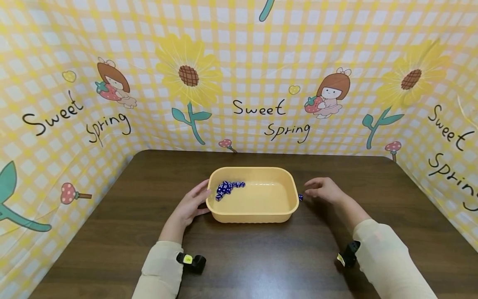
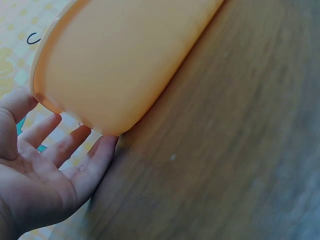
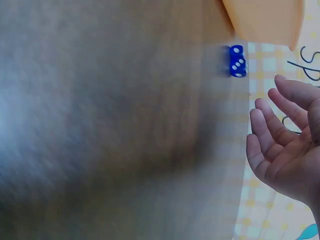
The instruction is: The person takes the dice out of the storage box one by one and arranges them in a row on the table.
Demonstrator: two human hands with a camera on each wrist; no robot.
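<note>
A yellow plastic bin point(image 1: 254, 218) stands on the table with a cluster of blue dice point(image 1: 225, 187) in its left end. My left hand point(image 1: 190, 203) rests against the bin's left end, thumb at the rim, other fingers spread along the outer wall in the left wrist view. Outside the right end lies a blue die point(image 1: 301, 197) with white pips, also seen as a die point(image 3: 237, 61) in the right wrist view. My right hand point(image 1: 325, 190) hovers just right of that die, fingers loosely bent, a gap between them and it.
The dark wooden table point(image 1: 254, 265) extends around the bin. Behind it and at both sides hangs a yellow checked cloth point(image 1: 254, 74) with printed flowers and lettering. A black wrist camera point(image 1: 194, 262) is strapped to the left sleeve, another camera point(image 1: 349, 254) to the right.
</note>
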